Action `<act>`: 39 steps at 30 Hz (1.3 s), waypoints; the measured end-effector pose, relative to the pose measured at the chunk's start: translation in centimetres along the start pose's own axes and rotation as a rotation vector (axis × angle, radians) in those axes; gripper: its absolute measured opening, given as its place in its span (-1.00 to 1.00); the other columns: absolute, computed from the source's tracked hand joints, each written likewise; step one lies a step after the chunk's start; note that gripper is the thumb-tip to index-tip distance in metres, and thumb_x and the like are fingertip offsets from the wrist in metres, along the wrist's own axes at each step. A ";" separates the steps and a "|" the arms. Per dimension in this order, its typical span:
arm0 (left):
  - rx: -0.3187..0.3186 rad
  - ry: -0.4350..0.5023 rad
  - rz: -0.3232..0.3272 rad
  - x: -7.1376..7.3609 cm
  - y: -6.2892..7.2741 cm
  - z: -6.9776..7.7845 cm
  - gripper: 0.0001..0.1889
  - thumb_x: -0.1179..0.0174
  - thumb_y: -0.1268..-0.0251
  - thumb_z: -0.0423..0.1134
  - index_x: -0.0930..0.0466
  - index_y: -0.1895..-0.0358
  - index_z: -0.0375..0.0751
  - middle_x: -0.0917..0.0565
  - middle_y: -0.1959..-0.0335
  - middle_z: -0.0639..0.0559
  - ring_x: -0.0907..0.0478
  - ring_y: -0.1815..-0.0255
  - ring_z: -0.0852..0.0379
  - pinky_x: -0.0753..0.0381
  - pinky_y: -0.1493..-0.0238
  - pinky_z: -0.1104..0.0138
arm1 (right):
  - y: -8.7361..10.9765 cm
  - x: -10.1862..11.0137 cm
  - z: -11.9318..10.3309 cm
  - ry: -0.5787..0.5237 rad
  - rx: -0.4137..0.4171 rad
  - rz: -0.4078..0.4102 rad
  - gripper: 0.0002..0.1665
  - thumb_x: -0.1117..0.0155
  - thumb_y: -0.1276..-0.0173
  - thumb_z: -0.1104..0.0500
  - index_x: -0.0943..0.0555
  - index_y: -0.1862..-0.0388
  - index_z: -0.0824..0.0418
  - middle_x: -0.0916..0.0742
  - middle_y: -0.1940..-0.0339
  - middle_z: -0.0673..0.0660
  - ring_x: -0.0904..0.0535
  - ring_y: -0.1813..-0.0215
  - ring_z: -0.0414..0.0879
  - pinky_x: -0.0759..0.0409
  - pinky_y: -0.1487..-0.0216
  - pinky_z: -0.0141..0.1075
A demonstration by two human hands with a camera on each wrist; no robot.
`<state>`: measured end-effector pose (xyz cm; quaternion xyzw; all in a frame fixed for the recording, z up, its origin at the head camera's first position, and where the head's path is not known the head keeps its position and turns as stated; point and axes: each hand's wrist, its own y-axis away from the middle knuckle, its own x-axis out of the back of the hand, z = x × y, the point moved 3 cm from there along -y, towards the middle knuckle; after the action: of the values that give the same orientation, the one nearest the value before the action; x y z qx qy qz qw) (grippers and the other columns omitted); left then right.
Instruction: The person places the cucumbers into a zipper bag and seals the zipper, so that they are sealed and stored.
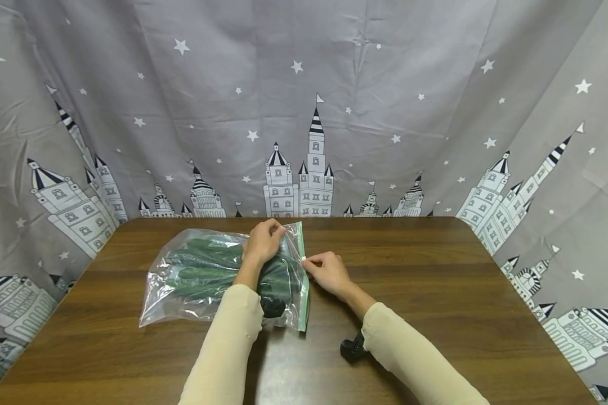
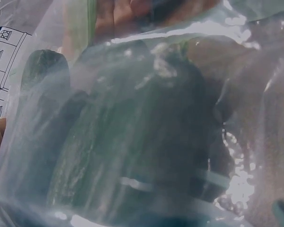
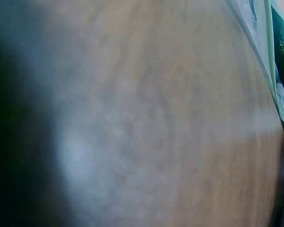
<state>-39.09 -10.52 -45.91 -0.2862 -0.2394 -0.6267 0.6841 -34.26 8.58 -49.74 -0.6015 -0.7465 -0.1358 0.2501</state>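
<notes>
A clear plastic zipper bag [image 1: 157,292] lies on the table with several cucumbers [image 1: 208,275] inside. Its mouth, edged with a green zip strip [image 1: 302,320], faces right. My left hand [image 1: 264,242] reaches over the bag and grips its film near the far end of the mouth. At the middle of the strip, my right hand [image 1: 329,273] pinches the small white slider [image 1: 303,259] between thumb and fingers. Cucumbers [image 2: 109,127] fill the left wrist view behind the shiny film. Part of the green-edged zipper bag [image 3: 270,47] shows at the right wrist view's upper right.
The brown wooden table [image 1: 425,298] extends around the bag. A grey curtain [image 1: 385,112] with stars and castles hangs behind it. Black wrist cameras sit under both wrists, the right one [image 1: 353,347] low over the table.
</notes>
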 end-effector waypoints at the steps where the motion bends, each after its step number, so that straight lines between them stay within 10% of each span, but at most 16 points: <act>1: 0.001 -0.001 0.001 0.0 0.0 0.0 -0.79 -0.09 -0.60 -0.04 -0.66 0.08 -0.03 -0.69 0.04 -0.04 -0.58 -0.10 -0.08 -0.37 -0.19 -0.33 | 0.1 0.0 0.0 0.000 0.001 -0.001 -0.68 -0.31 -0.52 0.07 -0.81 0.02 0.27 -0.81 0.37 -0.01 -0.70 0.34 -0.21 -0.69 0.17 -0.24; 39: -0.047 0.021 -0.053 0.6 -0.3 1.0 -0.81 -0.11 -0.62 -0.17 -0.65 0.12 -0.20 -0.67 0.09 -0.16 -0.56 0.03 -0.15 -0.53 -0.02 -0.05 | 1.0 0.2 -0.3 -0.139 -0.082 -0.078 -0.76 -0.32 -0.48 0.23 -0.80 0.12 0.40 -0.79 0.43 0.11 -0.67 0.46 -0.19 -0.72 0.42 -0.31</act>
<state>-39.26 -10.25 -44.78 -0.2889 -0.2249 -0.6530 0.6629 -33.28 8.77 -49.47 -0.5897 -0.7787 -0.1338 0.1672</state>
